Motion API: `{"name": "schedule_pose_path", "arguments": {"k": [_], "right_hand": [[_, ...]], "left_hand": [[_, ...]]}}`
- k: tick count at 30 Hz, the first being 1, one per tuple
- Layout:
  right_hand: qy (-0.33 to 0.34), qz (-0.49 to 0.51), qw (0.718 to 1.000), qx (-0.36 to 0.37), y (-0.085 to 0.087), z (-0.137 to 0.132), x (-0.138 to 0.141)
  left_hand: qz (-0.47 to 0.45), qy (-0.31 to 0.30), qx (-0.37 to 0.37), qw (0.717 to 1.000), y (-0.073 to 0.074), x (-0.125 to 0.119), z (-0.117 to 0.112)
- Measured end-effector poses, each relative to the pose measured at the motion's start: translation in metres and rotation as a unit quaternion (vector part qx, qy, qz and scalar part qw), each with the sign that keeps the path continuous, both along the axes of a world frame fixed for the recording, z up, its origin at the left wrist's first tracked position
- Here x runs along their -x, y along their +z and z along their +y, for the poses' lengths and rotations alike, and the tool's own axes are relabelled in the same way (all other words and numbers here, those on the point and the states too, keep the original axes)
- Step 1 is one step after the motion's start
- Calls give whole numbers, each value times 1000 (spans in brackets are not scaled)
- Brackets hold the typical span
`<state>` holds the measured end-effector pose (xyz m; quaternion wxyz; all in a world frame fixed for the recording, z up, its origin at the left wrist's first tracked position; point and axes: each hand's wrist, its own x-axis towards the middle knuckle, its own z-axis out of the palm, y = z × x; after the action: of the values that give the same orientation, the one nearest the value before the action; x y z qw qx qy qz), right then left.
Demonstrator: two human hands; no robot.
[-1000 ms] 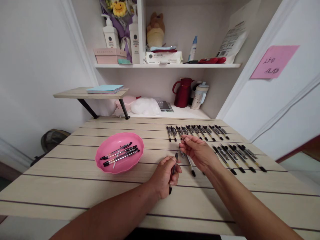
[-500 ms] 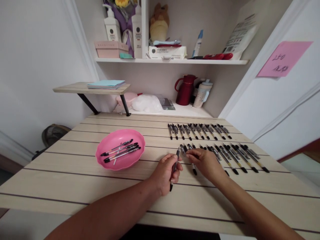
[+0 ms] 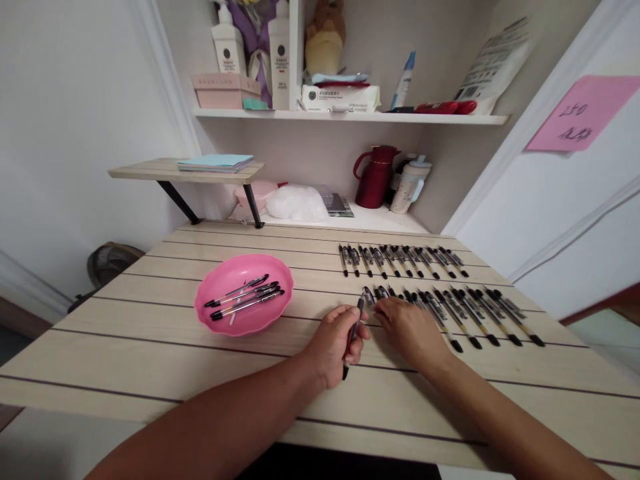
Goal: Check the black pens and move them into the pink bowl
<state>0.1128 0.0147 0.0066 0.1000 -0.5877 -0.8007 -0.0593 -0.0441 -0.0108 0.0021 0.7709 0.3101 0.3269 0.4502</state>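
At lower center of frame, gripping a dark pen (image 3: 360, 307), tip up, in the curled left hand (image 3: 338, 341); just right, poising the right hand (image 3: 414, 332) palm-down over the nearer row of pens (image 3: 457, 319), with fingers close together and any hold too hidden to tell; at center left, with more pens (image 3: 247, 304) lying in a pink bowl (image 3: 237, 267).

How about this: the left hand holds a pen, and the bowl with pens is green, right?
Not quite: the bowl is pink, not green, as the head view shows. The left hand does hold a pen, and the bowl has pens in it.
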Motion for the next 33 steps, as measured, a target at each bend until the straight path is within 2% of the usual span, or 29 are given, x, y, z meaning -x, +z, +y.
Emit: {"name": "schedule_pose_path", "arguments": {"k": [6,16,21,26,29,33], "right_hand": [[3,-38,999,-2,4,-4,3],[-11,-8,1000,-23,1,-5,-2],[-38,30,999,-14,3,-22,-14],[-13,65,998,23,-3,-43,-18],[-8,43,999,21,-6,-47,-12],[6,-23,1000,7,0,-43,4]], "left_hand": [[1,-5,0,1000,-1,0,0],[5,5,5,1000,1,0,-1],[15,35,10,999,-1,-2,-1],[-10,77,-4,997,0,-4,0],[9,95,-8,995,0,-4,3],[31,111,-7,993,1,-2,5]]}}
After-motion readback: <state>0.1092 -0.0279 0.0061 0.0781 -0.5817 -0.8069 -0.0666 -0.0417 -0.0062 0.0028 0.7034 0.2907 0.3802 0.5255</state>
